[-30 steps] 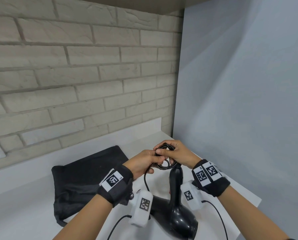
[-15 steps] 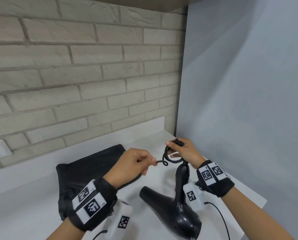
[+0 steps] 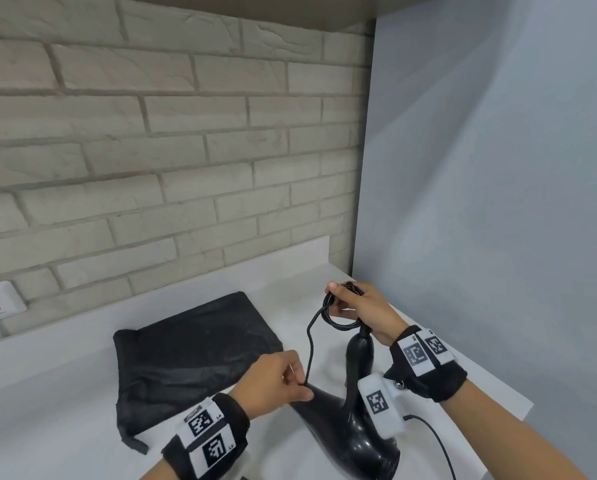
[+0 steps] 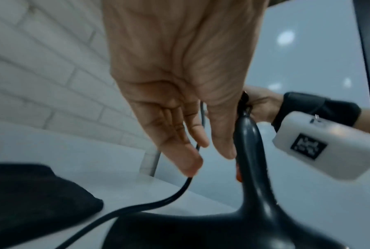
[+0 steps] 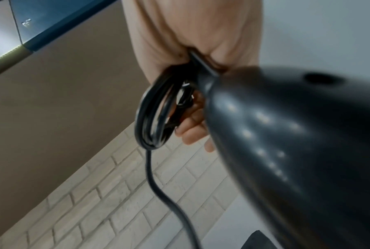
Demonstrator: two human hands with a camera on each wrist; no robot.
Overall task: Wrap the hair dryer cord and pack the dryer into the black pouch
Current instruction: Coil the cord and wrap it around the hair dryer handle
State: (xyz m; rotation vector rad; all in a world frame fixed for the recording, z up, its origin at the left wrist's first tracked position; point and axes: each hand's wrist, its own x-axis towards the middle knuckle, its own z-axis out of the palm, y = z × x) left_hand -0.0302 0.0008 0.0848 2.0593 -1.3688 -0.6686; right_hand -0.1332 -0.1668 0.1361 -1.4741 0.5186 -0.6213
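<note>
1. Head view: right hand grips coiled cord at dryer handle top; black pouch lies left on surface.
2. Left hand fingers pinch loose cord.
3. Right-wrist view only: plug inside coil.

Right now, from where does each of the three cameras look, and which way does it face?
Head: worn on the head, looks forward and down at the counter; both forearms show, left hand pinching the cord.
Left wrist: looks along the palm at the fingers.
Right wrist: looks along the right hand, which grips the cord coil.
All views share the hair dryer.
</note>
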